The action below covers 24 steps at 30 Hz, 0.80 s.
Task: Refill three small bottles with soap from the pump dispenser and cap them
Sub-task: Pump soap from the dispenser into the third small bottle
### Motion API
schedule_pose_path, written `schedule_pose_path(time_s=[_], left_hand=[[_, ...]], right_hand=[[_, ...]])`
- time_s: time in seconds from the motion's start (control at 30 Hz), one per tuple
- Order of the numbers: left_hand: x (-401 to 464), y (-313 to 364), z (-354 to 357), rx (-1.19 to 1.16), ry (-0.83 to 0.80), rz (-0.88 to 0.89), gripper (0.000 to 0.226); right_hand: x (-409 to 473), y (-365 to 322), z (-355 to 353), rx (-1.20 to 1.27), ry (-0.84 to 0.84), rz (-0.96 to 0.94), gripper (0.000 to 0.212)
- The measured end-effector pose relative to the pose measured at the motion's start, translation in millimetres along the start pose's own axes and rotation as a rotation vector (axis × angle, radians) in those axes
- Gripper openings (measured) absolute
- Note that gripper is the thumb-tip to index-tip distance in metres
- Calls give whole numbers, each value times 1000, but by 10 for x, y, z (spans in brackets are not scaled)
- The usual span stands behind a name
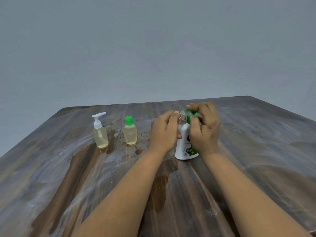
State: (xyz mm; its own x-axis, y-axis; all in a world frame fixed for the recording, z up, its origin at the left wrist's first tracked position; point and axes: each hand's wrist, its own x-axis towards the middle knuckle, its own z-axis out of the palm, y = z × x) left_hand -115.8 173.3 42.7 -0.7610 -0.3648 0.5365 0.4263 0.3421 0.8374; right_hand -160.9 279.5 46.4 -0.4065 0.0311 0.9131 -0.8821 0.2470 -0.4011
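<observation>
Right now I see the big white soap dispenser (185, 144) standing on the wooden table (256, 151), a bit right of the middle. It has a green pump top (192, 113). My right hand (204, 129) is around the top part of it. Some fingers lie over the green pump head and the others curl around its neck.

My left hand (164, 132) holds a small clear bottle (181, 118) just left of the dispenser. The fingers are curled around it, so I see only its open neck. The neck sits right by the green spout. I cannot tell if soap is coming out.

Farther left stands a small bottle with a green cap (130, 132), full of pale yellow soap. Left of that is a small bottle with a white pump (100, 134), with yellow soap inside too. Both stand upright, well apart from my hands.

The table looks wet, with drops and dark wet patches (159, 194) near the bottles and near me.
</observation>
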Motion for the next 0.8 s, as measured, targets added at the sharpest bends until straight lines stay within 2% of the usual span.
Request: schedule_pose_path(time_s=[0.8], left_hand=[[0, 0, 5, 25, 10, 5, 36]], right_hand=[[5, 0, 2, 39, 13, 3, 31]])
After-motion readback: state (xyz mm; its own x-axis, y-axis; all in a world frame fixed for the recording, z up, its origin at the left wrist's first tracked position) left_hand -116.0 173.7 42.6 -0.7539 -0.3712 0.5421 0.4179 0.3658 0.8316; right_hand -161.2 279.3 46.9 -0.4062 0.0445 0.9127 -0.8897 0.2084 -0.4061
